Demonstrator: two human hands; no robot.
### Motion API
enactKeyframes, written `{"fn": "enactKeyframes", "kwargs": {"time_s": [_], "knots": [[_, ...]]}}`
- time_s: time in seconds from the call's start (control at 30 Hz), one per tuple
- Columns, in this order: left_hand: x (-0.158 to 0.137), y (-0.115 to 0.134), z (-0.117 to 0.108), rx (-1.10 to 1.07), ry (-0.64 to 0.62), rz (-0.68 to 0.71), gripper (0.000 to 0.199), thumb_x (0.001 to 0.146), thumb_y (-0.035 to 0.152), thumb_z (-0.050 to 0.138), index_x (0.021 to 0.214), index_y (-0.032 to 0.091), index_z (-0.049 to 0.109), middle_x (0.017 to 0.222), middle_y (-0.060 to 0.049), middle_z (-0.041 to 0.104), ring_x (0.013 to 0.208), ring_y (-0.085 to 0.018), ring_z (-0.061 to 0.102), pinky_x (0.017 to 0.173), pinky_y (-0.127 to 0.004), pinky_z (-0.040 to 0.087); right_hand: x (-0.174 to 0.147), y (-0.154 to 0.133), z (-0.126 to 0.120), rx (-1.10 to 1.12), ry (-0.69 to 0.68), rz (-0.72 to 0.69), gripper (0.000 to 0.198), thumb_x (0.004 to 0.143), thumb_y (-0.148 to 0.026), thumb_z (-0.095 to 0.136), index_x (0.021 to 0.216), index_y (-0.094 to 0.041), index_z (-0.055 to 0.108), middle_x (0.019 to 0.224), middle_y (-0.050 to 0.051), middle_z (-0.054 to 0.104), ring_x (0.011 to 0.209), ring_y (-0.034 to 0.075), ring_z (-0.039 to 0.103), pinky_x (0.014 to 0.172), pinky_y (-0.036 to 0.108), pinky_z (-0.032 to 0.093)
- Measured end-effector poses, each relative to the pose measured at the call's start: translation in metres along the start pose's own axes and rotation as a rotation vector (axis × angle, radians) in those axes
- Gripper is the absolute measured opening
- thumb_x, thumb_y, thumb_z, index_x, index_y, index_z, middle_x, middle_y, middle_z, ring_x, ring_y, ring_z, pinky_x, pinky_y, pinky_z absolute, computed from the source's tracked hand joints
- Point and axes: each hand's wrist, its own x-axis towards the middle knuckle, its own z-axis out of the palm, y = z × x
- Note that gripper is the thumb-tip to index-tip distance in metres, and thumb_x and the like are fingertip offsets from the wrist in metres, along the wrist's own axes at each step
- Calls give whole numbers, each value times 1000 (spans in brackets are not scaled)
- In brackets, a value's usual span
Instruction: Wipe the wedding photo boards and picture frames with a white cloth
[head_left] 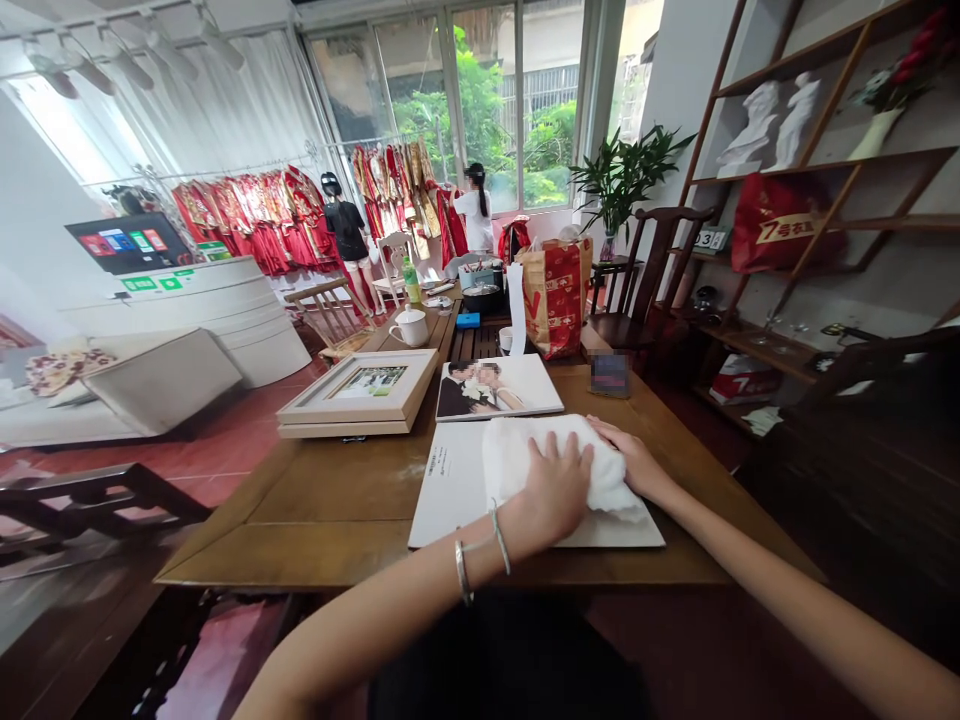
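A white cloth (517,450) lies bunched on a flat white panel (457,500) at the table's near edge. My left hand (561,485) presses down on the cloth, its fingers spread; bracelets circle that wrist. At the cloth's right edge rests my right hand (626,455), fingers stretched out and touching the cloth; its fingertips are partly hidden. Small print shows on the panel's upper left. Just beyond it lies a photo panel (517,388) picturing a couple. To the left is a stack of pale wooden picture frames (360,395).
The wooden table (322,500) also bears a white lidded teapot (410,326), a green-labelled bottle (411,282), a red-and-tan paper bag (559,300), a blue box (468,320) and a dark blurred object (610,374). Chairs flank it. Two people stand by red garments behind.
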Motion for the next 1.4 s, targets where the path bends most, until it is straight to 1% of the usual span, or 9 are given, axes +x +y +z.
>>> {"fn": "enactKeyframes", "kwargs": {"time_s": [0.1, 0.23, 0.4, 0.67, 0.77, 0.87, 1.03, 1.2, 1.4], "knots": [[-3, -3, -2, -5, 5, 12, 52, 92, 28, 44, 140, 11, 34, 146, -17, 34, 129, -34, 38, 98, -52, 39, -1, -2, 3, -23, 18, 8, 38, 79, -28, 52, 113, -23, 66, 128, 6, 60, 126, 25, 49, 109, 45, 34], [-39, 17, -3, 40, 79, 76, 48, 93, 23, 37, 138, 7, 37, 144, -18, 36, 128, -35, 39, 98, -52, 40, -2, -7, 6, -71, 28, -16, 34, 83, -27, 46, 110, -22, 68, 127, 7, 61, 127, 24, 48, 111, 46, 30], [-74, 34, -1, 107, 108, 41, 45, 92, 21, 37, 136, 15, 44, 141, -11, 43, 128, -33, 40, 101, -53, 40, -3, -11, 6, -126, 23, -8, 33, 85, -27, 46, 111, -22, 67, 128, 7, 60, 127, 24, 47, 111, 48, 29], [-16, -3, -4, -10, 25, -179, 44, 88, 14, 46, 132, 12, 48, 137, -18, 46, 131, -35, 36, 103, -54, 33, -2, -11, 6, -148, 22, -9, 32, 86, -29, 46, 110, -23, 67, 128, 6, 60, 127, 24, 48, 111, 48, 30], [-8, -12, -9, -43, -19, -155, 41, 86, 11, 48, 127, 8, 52, 135, -19, 48, 130, -31, 38, 101, -47, 38, -3, -12, 5, -157, 12, -2, 33, 86, -29, 46, 111, -22, 66, 129, 7, 59, 128, 24, 47, 111, 48, 29], [-31, 1, -8, 0, -25, -90, 44, 86, 13, 48, 129, 5, 50, 138, -19, 45, 131, -32, 35, 101, -46, 38, -3, -11, 5, -139, 10, -10, 33, 85, -29, 47, 110, -21, 67, 129, 8, 59, 127, 25, 47, 111, 49, 29], [-88, 29, 5, 121, 140, -55, 44, 86, 16, 44, 130, 13, 51, 140, -13, 44, 133, -30, 33, 103, -47, 37, -3, -9, 6, -119, 20, -18, 31, 85, -29, 48, 109, -25, 67, 129, 5, 59, 128, 23, 47, 112, 48, 28], [-86, -2, -3, -69, 18, -47, 40, 86, 12, 44, 124, 14, 54, 136, -13, 49, 130, -30, 38, 100, -44, 41, -4, -11, 6, -130, 18, -1, 32, 85, -29, 47, 109, -23, 67, 129, 7, 59, 127, 25, 47, 112, 49, 28], [-45, -53, 0, -194, -89, -109, 64, 78, 9, 52, 139, 9, 30, 147, -21, 28, 135, -32, 27, 103, -46, 35, -4, -12, 5, -136, 15, 5, 31, 85, -30, 49, 110, -25, 67, 129, 5, 59, 128, 24, 46, 112, 49, 28]]}}
